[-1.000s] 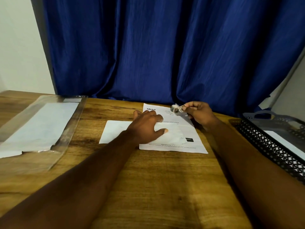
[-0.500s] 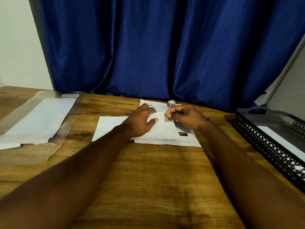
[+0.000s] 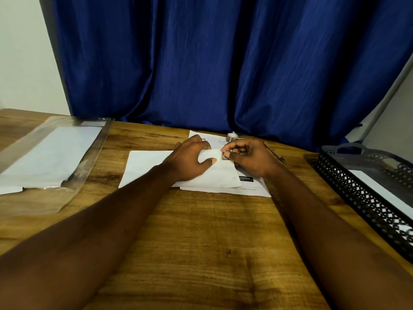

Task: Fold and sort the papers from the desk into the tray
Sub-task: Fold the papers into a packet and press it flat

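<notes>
bl. curtain (image 3: 223, 63) at back | tape roll (image 3: 232, 136) | pen (image 3: 274, 152) rt | clr plastic sleeve (image 3: 93, 153) lft

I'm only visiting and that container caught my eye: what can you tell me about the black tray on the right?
The tray sits on the wooden desk at its right side, partly cut off by the picture's edge. It looks like black metal, with low walls pierced in a lattice pattern and a handle slot in its far end. A white sheet lies flat inside it. Nothing else is seen touching it.
</notes>
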Demonstrator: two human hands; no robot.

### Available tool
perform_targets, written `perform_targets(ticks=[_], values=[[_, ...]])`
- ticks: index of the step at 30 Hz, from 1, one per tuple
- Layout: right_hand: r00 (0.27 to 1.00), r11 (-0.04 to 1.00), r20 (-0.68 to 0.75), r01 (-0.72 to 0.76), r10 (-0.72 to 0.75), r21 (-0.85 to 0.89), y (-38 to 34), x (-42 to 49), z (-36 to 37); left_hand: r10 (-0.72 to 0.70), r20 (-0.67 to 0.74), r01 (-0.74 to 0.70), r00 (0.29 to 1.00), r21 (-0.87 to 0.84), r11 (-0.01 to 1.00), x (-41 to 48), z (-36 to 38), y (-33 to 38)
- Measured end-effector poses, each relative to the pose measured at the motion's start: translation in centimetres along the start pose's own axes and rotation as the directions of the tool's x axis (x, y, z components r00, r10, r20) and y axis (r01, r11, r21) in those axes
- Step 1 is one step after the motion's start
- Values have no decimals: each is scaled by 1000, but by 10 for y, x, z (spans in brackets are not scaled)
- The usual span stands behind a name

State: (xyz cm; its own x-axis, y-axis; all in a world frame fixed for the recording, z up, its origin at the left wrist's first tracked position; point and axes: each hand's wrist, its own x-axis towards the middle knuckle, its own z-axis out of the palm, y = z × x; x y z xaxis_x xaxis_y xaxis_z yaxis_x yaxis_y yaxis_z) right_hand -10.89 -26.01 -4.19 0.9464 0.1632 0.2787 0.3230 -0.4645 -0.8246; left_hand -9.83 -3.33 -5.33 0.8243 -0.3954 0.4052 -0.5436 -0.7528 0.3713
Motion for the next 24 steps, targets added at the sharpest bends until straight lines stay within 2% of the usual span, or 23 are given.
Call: perform_targets(ticks=[2,7,12,24], values=[[1000,1000,-3,9,-9,-13,0,0,1,8,-7,-8,1000,2,1000,0,0,-1],[999,991,-27,-39,43,127,1,1,4,11,-14,-11,1000,8,1000,-1,0,-1],[995,980,-44,-76,85,185,1,2,5,10,-28,-9,1000,19,1000,1,1,-1],[996,947,-30,-69,83,313,-1,4,6,56,-56,-55,997,28,998,0,5,-2]])
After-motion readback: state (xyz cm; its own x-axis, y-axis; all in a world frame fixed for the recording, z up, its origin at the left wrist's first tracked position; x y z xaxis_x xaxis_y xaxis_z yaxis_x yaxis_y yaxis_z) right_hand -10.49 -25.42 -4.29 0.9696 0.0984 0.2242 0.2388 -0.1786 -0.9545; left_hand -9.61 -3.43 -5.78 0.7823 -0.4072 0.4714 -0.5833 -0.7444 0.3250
